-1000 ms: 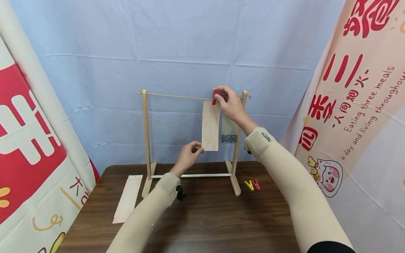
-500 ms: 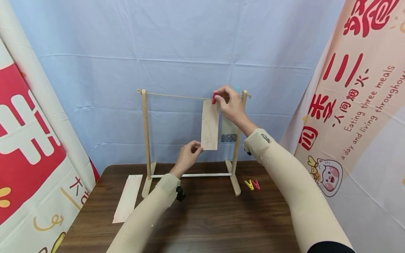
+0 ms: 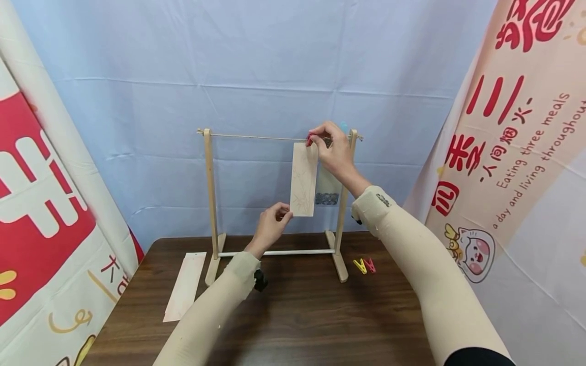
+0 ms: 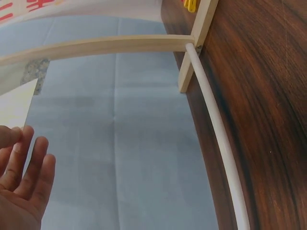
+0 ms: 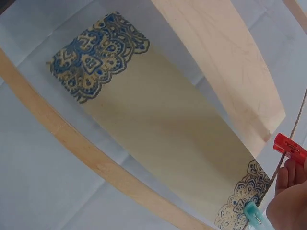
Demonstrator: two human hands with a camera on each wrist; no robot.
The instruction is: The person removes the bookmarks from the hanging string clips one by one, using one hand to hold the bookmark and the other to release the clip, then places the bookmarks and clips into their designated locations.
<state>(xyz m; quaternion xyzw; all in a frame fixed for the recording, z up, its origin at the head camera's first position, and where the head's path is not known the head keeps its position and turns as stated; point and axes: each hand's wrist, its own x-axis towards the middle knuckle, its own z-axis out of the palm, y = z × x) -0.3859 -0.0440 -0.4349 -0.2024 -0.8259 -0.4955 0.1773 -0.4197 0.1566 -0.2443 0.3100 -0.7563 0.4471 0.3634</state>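
Observation:
A pale, narrow paper card (image 3: 303, 180) with a faint plant drawing hangs upright just under the rope (image 3: 256, 137) of a wooden stand. My left hand (image 3: 269, 226) pinches its lower left corner between thumb and fingertips. Up at the rope, my right hand (image 3: 336, 155) pinches a red clothespin (image 5: 287, 145) at the card's upper right corner. In the right wrist view the clothespin overlaps the rope. Beside it hangs a second card (image 5: 168, 115) with blue lace-like ends, fixed to the rope by a light blue clothespin (image 5: 253, 211); my right hand partly hides it in the head view.
Two wooden posts, left (image 3: 210, 188) and right (image 3: 343, 223), carry the rope, joined low by a white bar (image 3: 279, 252). More pale cards (image 3: 185, 287) lie on the dark table (image 3: 293, 315) at left. A yellow clothespin (image 3: 359, 266) and a pink one (image 3: 370, 265) lie at right.
My right hand has risen slightly with the red clothespin, and the card's top has come up closer to the rope. The lace-patterned card has shifted a little left. My left hand barely moved.

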